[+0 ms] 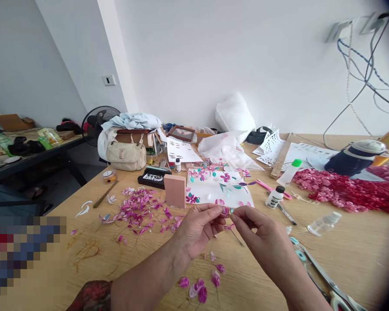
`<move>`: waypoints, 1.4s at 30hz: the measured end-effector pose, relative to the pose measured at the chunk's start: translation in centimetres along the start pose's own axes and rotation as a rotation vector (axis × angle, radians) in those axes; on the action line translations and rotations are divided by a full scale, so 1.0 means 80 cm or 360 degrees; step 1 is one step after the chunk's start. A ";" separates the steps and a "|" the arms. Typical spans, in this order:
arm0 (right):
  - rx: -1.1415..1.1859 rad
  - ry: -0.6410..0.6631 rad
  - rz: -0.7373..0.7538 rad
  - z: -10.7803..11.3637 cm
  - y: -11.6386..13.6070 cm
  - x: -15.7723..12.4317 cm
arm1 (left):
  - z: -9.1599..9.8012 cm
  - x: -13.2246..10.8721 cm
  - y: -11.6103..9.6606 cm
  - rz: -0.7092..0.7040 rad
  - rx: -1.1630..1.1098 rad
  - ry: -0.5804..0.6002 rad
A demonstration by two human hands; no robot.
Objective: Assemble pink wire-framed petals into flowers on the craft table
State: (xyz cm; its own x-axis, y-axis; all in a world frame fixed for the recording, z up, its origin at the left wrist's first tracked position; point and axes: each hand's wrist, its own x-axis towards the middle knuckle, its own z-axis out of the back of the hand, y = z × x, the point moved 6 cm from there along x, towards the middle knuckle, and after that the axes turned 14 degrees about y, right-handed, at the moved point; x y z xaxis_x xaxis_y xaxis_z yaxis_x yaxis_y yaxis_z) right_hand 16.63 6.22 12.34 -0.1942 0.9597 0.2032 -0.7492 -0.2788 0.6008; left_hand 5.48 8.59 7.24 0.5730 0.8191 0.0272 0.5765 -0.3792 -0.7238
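Two hands meet above the desk (359,255). The left hand (197,228) and the right hand (262,233) each close a narrow fingertip grip on one small pink flower (225,212), held just over the desk's near middle. A thin stem hangs from it.

There are four bottles:
- a white one with a black cap (275,197)
- a smaller white one (178,165)
- a green-capped one (290,172)
- a clear one lying on its side (324,223)

One wooden block (175,191) stands beside one painted sheet (218,188). A spread of pink petals (139,211) lies left of the block. About five loose petals (201,288) lie under the wrists. One red heap (343,192) fills the right side. There are also one beige bag (126,155), one fan (97,123) and one pair of scissors (327,283).

The desk is pale wood against a white wall, with cables (366,73) hanging at the right. A second, darker desk (35,157) stands at the left.

The petals overlap too much to count. The scissors are cut off at the bottom edge. A blurred patch covers the lower left corner, and the right edge is dark.
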 end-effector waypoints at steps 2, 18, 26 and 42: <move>0.0124 0.0056 -0.0035 -0.004 -0.006 0.003 | 0.000 0.000 -0.001 -0.0009 -0.0004 -0.0007; 0.0800 0.0280 -0.0089 -0.016 -0.018 0.010 | 0.001 -0.001 -0.004 -0.0017 0.0024 -0.0004; 0.0745 0.0254 -0.0125 -0.016 -0.020 0.009 | -0.001 -0.003 -0.007 -0.0017 0.0020 0.0011; 0.1294 0.0177 -0.0266 -0.019 -0.033 0.011 | -0.002 -0.005 -0.014 -0.0023 0.0132 0.0003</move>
State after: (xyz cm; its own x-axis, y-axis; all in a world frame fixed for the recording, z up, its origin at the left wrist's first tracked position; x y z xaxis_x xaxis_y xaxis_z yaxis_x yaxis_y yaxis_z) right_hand 17.47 7.85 9.72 -0.2144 0.9767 0.0103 -0.0919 -0.0306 0.9953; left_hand 4.69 8.62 8.19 0.5664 0.8232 0.0393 0.5343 -0.3305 -0.7780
